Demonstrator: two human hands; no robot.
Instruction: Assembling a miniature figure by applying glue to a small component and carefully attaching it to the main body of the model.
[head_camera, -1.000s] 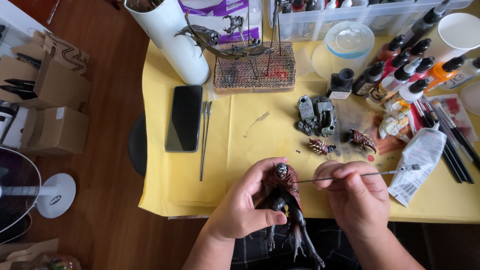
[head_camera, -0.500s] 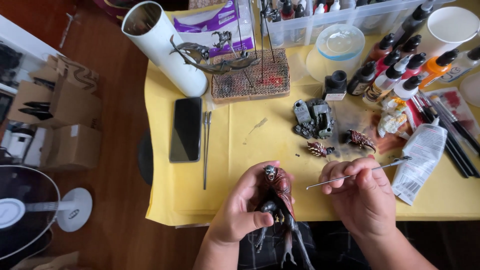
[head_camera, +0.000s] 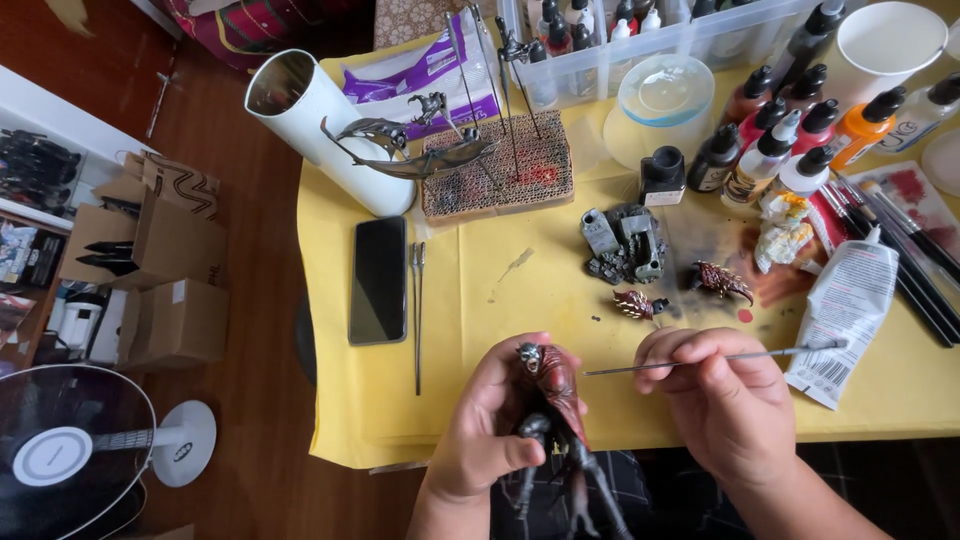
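We see a worktop (head_camera: 480, 410) under a yellow cloth, with wooden floor and cardboard boxes (head_camera: 165, 270) to its left and a white fan (head_camera: 95, 450) nearer on that side. On the far left of the cloth lies a white tube (head_camera: 325, 135), and right of it a corrugated pad (head_camera: 500, 175) stuck with wires and a winged grey model. A black phone (head_camera: 378, 280) lies flat near the left edge, with thin tweezers (head_camera: 418, 310) just beside it. Paint bottles (head_camera: 790, 130) crowd the far right, and dark brushes (head_camera: 905, 255) lie at the right edge. A grey rubble base (head_camera: 625, 243) sits mid-cloth, two small spiky parts near it. At the near edge our left hand (head_camera: 490, 430) is wrapped around a dark red-cloaked figurine (head_camera: 550, 400). Our right hand (head_camera: 725, 400) pinches a thin brush (head_camera: 700, 360), its tip close to the figurine's head.
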